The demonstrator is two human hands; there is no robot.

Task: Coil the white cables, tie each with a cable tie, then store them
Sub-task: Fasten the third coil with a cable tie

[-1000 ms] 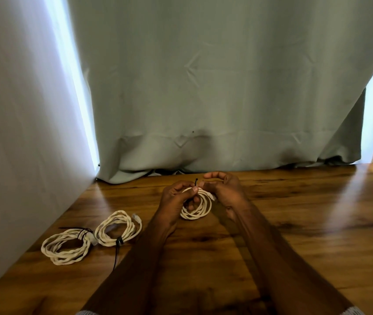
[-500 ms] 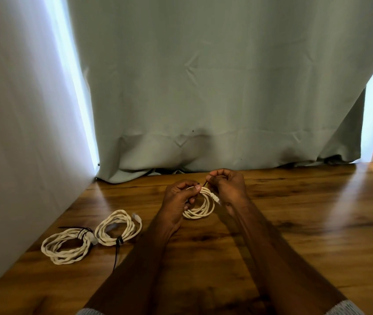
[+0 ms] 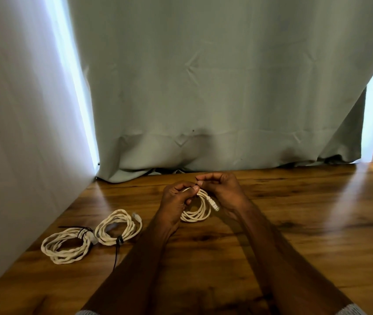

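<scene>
A small white cable coil (image 3: 198,211) hangs between both hands above the wooden table (image 3: 294,223). My left hand (image 3: 176,202) pinches the top of the coil with thumb and fingers. My right hand (image 3: 223,192) pinches a thin black cable tie at the coil's top; only a sliver of the tie shows at the fingertips. The coil's white plug (image 3: 214,204) sticks out below my right hand. Two other white coils lie at the left: one (image 3: 118,227) with a black tie whose long tail (image 3: 116,255) trails toward me, and one (image 3: 66,245) tied with a black tie.
A grey-green curtain (image 3: 215,98) hangs behind the table's far edge. A white wall (image 3: 21,133) bounds the table on the left. Bright gaps of daylight show at both sides of the curtain.
My right hand has shifted slightly up and right at the coil's top, and the black tie end that stood up above the coil is now hidden in the fingers. The plug now shows below my right hand.
</scene>
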